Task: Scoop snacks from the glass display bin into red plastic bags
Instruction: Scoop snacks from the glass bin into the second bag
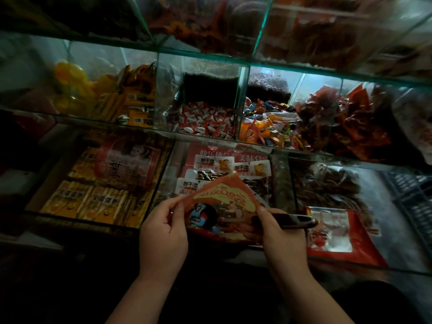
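Note:
A red plastic bag (222, 202) with a yellow logo and a cartoon figure is held up between both hands, in front of the lowest glass display bin (397, 268). My left hand (163, 232) pinches its left edge. My right hand (280, 232) pinches the right edge and also holds a dark scoop handle (297, 220) that points right. Behind the bag, the middle lower bin holds packaged snacks (215, 163) with white labels. To the right lie dark brown loose snacks (327, 183). The scoop's bowl is hidden.
Another red bag with a clear window (336, 235) lies in the right lower bin. The middle shelf holds red-and-white wrapped candies (205, 120), mixed coloured sweets (268, 122) and red packets (346, 120). Yellow packs (102, 199) fill the left lower bin. Glass dividers separate the bins.

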Tool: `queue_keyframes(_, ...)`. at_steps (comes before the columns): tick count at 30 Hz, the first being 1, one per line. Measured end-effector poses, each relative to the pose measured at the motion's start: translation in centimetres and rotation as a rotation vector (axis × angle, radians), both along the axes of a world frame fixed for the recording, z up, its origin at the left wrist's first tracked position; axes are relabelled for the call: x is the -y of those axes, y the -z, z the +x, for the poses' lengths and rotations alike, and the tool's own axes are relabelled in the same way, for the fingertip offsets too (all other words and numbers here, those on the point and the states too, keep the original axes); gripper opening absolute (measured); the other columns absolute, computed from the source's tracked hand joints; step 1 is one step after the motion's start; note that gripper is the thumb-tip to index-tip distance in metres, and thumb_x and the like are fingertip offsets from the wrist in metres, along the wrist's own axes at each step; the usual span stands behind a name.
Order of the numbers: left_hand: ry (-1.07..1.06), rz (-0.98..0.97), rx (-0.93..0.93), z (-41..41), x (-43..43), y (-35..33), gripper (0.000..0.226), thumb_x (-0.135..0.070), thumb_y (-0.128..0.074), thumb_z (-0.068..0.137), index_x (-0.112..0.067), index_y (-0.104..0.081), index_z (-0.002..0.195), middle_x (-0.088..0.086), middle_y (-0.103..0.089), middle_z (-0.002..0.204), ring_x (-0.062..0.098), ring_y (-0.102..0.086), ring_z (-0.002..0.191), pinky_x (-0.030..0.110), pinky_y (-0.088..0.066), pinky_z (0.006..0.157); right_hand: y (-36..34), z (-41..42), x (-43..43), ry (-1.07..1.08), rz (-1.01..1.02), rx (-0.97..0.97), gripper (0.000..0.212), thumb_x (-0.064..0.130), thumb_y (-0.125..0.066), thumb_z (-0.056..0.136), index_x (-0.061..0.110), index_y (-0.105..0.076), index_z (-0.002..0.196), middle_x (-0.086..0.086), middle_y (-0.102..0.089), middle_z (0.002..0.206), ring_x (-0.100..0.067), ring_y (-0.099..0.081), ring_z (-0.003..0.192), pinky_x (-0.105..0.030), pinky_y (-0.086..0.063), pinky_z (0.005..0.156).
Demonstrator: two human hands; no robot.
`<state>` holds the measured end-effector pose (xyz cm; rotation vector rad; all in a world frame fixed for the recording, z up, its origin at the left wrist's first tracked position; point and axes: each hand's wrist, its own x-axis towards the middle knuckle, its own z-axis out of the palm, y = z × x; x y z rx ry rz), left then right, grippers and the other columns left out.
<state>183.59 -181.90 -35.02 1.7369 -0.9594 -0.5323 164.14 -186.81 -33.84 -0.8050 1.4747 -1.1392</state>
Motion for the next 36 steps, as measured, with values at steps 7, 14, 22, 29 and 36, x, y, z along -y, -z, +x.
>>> queue_keyframes(7,0.006,-0.009,-0.009,-0.8,-0.2,-0.2,0.019,-0.037,-0.053,0.102,-0.05,-0.068,0.1,-0.028,-0.068,0.102,-0.005,-0.065,0.097,0.031,-0.061,0.077,0.0,0.9,-1.1,-0.09,-0.017,0.023,0.017,0.019,-0.073,0.092,0.017,-0.078,0.076,0.01,-0.077,0.074,0.0,-0.073,0.066,-0.009,-0.051,0.05)
queue_keyframes(14,-0.022,0.006,0.014,-0.9,-0.2,-1.1,0.025,-0.041,-0.053,0.101,-0.062,-0.063,0.093,-0.03,-0.067,0.098,-0.01,-0.064,0.092,0.011,-0.052,0.063,-1.2,-1.8,-0.8,0.066,0.021,0.217,0.02,0.012,-0.067,0.095,0.011,-0.075,0.078,-0.019,-0.076,0.075,-0.032,-0.076,0.065,-0.031,-0.06,0.054)
queue_keyframes(22,0.034,-0.093,0.407,-2.1,0.4,-2.6,0.019,-0.025,-0.057,0.101,-0.022,-0.064,0.118,-0.017,-0.053,0.117,0.006,-0.049,0.118,0.03,-0.042,0.099,-3.7,-5.9,0.0,0.095,-0.071,0.25,0.016,0.013,-0.068,0.093,0.01,-0.074,0.079,-0.012,-0.073,0.069,-0.03,-0.074,0.058,-0.03,-0.058,0.051)
queue_keyframes(29,0.378,-0.202,0.515,-6.1,1.8,-3.9,0.02,-0.016,-0.065,0.094,-0.019,-0.07,0.113,-0.015,-0.059,0.123,0.004,-0.051,0.124,0.026,-0.042,0.109,-6.3,-7.1,-0.7,-0.019,-0.122,0.237,0.019,0.001,-0.077,0.082,0.016,-0.077,0.07,-0.014,-0.075,0.071,-0.032,-0.076,0.067,-0.032,-0.06,0.061)
queue_keyframes(36,0.392,0.084,0.51,-6.1,4.6,-1.8,0.032,-0.034,-0.063,0.099,-0.026,-0.066,0.13,-0.016,-0.051,0.134,0.004,-0.043,0.128,0.031,-0.039,0.108,-7.9,-8.7,-2.1,-0.058,-0.147,0.31,0.021,-0.009,-0.078,0.075,0.011,-0.077,0.076,-0.021,-0.075,0.076,-0.036,-0.077,0.073,-0.033,-0.061,0.065)
